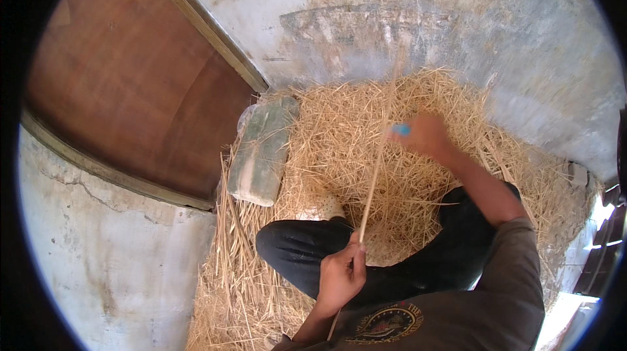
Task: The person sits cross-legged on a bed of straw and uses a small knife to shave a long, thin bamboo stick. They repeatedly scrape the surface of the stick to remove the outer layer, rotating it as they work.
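Here, we look down on a seated person at work over a spread of straw [339, 112], both bare hands in view. The left hand [341, 277] is low and near the middle, just above the lap; we see its thumb and fingers pinching a long pale stalk [371, 202]. From that pinch the stalk leans up and slightly to the right, over the straw, its far end fading into blur against the wall [470, 31]. Below the left hand we catch a thin length along the forearm, perhaps the same stalk's lower part.

The right hand [426, 135] is higher and farther out, just beside the stalk's upper stretch, arm reaching in from the right. It is smeared; the fingers look curled, but we cannot tell whether they grip. At their tips we note a small blue thing [400, 129], close to the stalk; what it is, and whether held or worn, we cannot make out.

Around them: we record dark trousers [300, 246], knees bent wide, and a brown shirt [450, 315] with a round print. Near the left knee, a pale speckled thing [331, 207] sits partly hidden. Left of it lies a grey-green slab [261, 155] with rounded corners, a few straws across its top. Longer stalks [238, 236] lie below the slab. Upper left, we have a brown door [130, 70] in a wooden frame [202, 21].
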`<state>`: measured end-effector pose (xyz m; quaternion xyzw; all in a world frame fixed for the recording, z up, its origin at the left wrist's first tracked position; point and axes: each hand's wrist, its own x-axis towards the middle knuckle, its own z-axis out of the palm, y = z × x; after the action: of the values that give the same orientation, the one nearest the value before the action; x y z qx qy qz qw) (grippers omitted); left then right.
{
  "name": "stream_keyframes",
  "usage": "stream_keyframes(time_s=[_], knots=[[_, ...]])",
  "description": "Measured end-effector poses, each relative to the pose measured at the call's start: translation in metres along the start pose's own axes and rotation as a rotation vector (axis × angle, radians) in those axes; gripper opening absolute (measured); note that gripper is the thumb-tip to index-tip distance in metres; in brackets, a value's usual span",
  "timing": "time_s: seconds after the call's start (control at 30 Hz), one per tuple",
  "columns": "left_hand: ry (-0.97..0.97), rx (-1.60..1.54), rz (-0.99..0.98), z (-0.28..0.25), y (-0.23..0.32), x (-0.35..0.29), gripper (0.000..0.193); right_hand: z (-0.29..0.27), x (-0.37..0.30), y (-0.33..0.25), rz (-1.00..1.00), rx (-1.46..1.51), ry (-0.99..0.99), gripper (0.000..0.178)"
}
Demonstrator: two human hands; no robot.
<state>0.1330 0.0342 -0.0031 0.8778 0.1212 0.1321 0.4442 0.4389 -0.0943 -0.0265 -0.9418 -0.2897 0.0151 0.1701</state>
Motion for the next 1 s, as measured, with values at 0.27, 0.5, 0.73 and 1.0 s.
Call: stream_keyframes(time_s=[0.27,0.5,0.73,1.0], knots=[[-0.158,0.028,-0.058,-0.011,0.005,-0.034,0.012,-0.017,0.018,0.018,0.156,0.031,-0.016,0.069],[-0.27,-0.238,-0.165,-0.014,0.009,-0.075,0.017,-0.04,0.057,0.141,0.525,0.037,0.356,0.081],[-0.202,-0.601,-0.561,-0.024,-0.013,-0.035,0.04,-0.01,0.034,0.125,0.314,0.098,0.024,0.081],[-0.177,-1.175,-0.602,0.0,0.003,0.026,0.032,0.001,-0.081,-0.063,-0.507,0.264,-0.072,0.071]])
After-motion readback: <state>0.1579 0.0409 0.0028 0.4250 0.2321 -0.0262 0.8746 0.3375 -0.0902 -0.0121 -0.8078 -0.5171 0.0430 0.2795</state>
